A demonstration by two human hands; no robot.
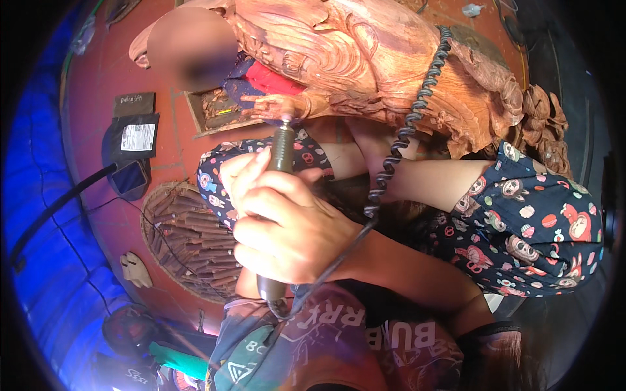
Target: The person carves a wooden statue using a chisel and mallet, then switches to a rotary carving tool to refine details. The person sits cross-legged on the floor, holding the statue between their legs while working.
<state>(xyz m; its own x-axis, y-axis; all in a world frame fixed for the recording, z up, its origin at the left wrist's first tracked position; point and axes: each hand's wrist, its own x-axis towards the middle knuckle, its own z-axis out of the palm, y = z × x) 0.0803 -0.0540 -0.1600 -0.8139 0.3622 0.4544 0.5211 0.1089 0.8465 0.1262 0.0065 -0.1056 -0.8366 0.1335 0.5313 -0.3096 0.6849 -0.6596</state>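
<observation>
Head view, looking straight down: the right hand is wrapped tight around a dark cylindrical rotary carving tool, fist closed on the barrel with the knuckles facing up and the forefinger stretched forward along the shaft. The forearm comes in from the lower right and angles up-left across the lap. The tool points away from the body, and its tip sits right against a small carved hand detail on the big reddish-brown carved wooden figure, which lies across the knees at the top of the picture. A black coiled cable loops over the carving, runs down past the wrist and plugs into the tool's back end near the belly.

The left hand I honestly can't make out; a bare forearm reaches up under the carving in the middle, and whatever the hand is doing is hidden by the wood, so no telling whether it's gripping.

Off to the left on the red floor sits a round woven basket full of wooden-handled chisels, with a small black pouch above it.
</observation>
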